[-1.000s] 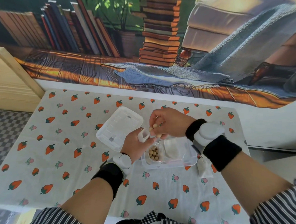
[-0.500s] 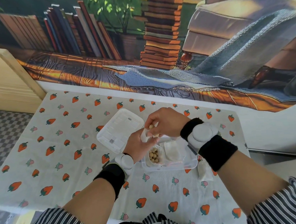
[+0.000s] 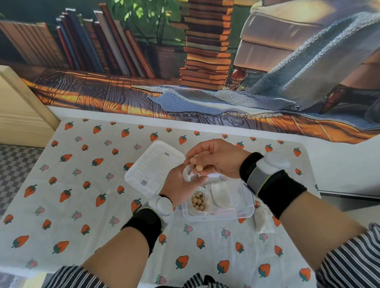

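My left hand (image 3: 180, 185) holds a small white pouch (image 3: 187, 174) above a clear plastic box (image 3: 244, 211). My right hand (image 3: 216, 159) pinches tan round beads (image 3: 198, 167) right at the pouch's mouth. Inside the box a small clear cup (image 3: 208, 204) contains several more tan beads (image 3: 198, 202), and white pouches (image 3: 221, 191) lie beside it. Both wrists wear black bands with white devices.
The box's white lid (image 3: 151, 168) lies upside down to the left on the strawberry-print tablecloth (image 3: 76, 195). Another white pouch (image 3: 262, 221) lies right of the box. A wooden board (image 3: 8, 106) stands at the far left; a printed backdrop rises behind the table.
Both hands have risen slightly above the box and stayed together. The beads in my right hand now sit at the pouch's opening.
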`<state>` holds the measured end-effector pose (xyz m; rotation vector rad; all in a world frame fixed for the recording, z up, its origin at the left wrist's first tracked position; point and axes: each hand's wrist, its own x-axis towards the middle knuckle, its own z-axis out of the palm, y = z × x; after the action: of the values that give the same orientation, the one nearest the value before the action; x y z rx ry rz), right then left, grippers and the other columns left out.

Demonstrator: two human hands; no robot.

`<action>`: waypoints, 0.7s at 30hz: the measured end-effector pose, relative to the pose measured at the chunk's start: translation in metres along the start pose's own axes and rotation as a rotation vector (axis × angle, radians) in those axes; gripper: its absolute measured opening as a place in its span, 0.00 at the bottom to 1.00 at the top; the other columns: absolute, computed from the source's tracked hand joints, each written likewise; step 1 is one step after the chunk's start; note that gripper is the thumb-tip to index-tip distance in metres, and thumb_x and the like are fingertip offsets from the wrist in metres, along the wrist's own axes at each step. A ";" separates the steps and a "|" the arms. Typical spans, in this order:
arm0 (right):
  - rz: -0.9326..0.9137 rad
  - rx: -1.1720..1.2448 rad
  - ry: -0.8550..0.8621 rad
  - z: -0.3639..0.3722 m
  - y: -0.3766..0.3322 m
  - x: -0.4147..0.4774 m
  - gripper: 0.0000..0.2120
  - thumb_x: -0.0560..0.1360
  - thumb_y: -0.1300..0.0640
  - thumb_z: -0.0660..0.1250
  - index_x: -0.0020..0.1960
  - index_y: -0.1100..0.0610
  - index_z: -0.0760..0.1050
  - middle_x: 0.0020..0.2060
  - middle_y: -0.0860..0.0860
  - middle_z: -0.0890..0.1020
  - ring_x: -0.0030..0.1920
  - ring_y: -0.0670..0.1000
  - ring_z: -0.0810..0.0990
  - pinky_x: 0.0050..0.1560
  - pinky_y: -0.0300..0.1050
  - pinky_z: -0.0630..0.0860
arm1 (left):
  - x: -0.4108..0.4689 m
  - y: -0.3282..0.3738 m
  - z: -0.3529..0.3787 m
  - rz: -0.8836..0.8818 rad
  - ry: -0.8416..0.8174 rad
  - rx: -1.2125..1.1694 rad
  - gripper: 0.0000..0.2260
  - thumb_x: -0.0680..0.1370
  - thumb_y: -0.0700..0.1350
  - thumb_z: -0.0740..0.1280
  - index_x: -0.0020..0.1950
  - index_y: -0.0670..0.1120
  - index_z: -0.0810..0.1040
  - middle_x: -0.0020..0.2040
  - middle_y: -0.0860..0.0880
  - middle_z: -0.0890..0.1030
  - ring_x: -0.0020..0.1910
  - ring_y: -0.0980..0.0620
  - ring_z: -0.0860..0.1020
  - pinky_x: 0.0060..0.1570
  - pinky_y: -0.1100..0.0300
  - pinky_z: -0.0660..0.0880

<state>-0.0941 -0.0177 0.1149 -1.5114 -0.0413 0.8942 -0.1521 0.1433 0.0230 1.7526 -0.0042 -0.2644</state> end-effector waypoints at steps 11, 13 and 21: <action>0.019 -0.081 0.003 0.002 0.005 0.001 0.11 0.77 0.64 0.70 0.59 0.64 0.80 0.50 0.58 0.85 0.42 0.49 0.82 0.37 0.36 0.77 | 0.002 -0.002 0.006 -0.001 -0.052 -0.053 0.08 0.75 0.45 0.78 0.51 0.48 0.84 0.48 0.49 0.86 0.51 0.55 0.84 0.49 0.67 0.78; 0.014 -0.095 0.008 0.001 0.003 0.000 0.11 0.77 0.64 0.70 0.59 0.63 0.80 0.49 0.57 0.85 0.41 0.48 0.81 0.36 0.35 0.77 | 0.003 0.000 0.006 0.008 -0.037 -0.062 0.09 0.74 0.45 0.78 0.52 0.47 0.84 0.49 0.48 0.86 0.51 0.55 0.84 0.47 0.69 0.77; -0.019 0.028 0.097 -0.004 -0.003 -0.005 0.07 0.76 0.65 0.70 0.54 0.62 0.76 0.51 0.63 0.85 0.37 0.50 0.81 0.36 0.39 0.79 | 0.008 -0.004 0.004 -0.031 -0.013 -0.037 0.09 0.73 0.50 0.78 0.51 0.52 0.83 0.49 0.50 0.86 0.50 0.56 0.83 0.52 0.59 0.78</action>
<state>-0.0935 -0.0232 0.1197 -1.5241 0.0276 0.8019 -0.1459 0.1388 0.0171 1.7155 0.0188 -0.2969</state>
